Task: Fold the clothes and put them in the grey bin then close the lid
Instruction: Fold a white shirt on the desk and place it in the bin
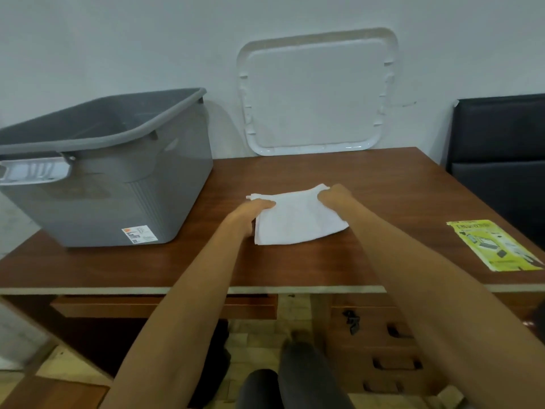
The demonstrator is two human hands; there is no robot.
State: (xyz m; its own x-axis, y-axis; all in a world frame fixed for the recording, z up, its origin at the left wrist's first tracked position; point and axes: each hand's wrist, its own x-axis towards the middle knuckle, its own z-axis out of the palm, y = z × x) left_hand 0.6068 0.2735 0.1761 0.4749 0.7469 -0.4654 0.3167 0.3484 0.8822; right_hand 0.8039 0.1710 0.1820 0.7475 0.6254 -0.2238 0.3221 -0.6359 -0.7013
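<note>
A white cloth [298,219], already folded into a small layered rectangle, lies flat near the middle of the tabletop [383,178], just right of the grey bin [124,184]. The left hand [254,210] grips the cloth's left edge, fingers curled over the top layer. The right hand [332,195] pinches the far right corner, where the fabric bunches up a little. Holding it at two opposite sides looks meant to keep the layers stacked, either for one more fold or for lifting the bundle in one piece, though which one cannot be told from here. The bin stands open with its mouth turned toward the person. What is inside is hard to make out through the dark walls. Its lid [315,95], pale and nearly see-through, leans upright against the wall [118,39] behind the tabletop, well apart from the bin, which keeps the opening free for loading. The way from cloth to bin runs leftward over bare wood with nothing between them, but the near wall of the bin is tall, so the bundle would have to rise over the rim. A yellow leaflet [495,246] lies near the right front edge and a dark chair [501,149] stands beyond the right side, both out of that path.
</note>
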